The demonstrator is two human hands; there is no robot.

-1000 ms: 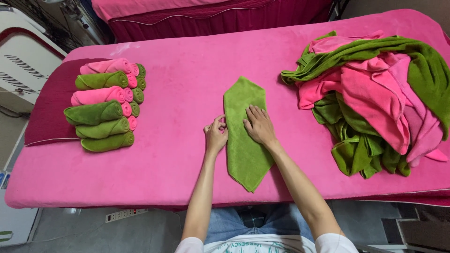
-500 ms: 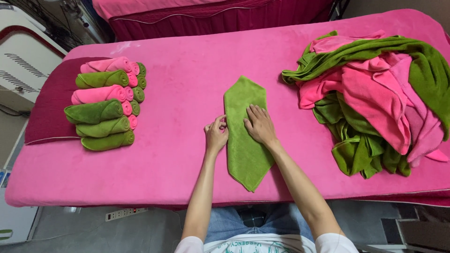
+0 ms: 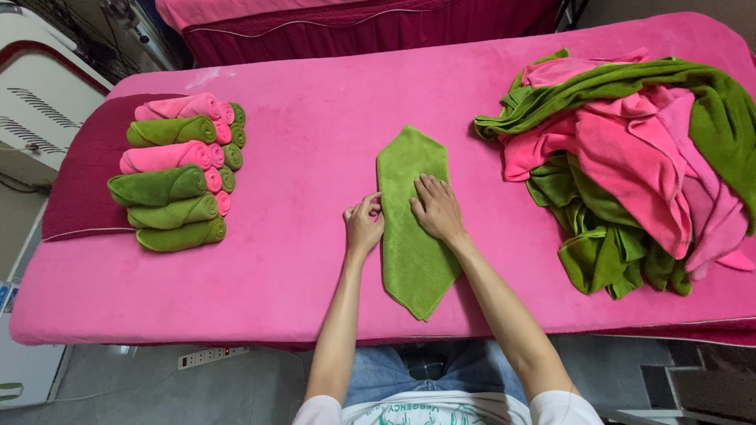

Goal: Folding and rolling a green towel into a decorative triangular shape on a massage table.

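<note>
Right hand (image 3: 438, 211) flat, fingers spread on green towel (image 3: 413, 260), left hand (image 3: 363, 226) pinching its edge

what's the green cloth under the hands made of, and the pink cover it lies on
Green cloth: looks like soft microfibre or terry, matte, with a short fuzzy nap and stitched edges. Pink cover: seems a plush, velvety fabric, with faint sheen and brush marks. The exact fibre of either cannot be told.
</note>
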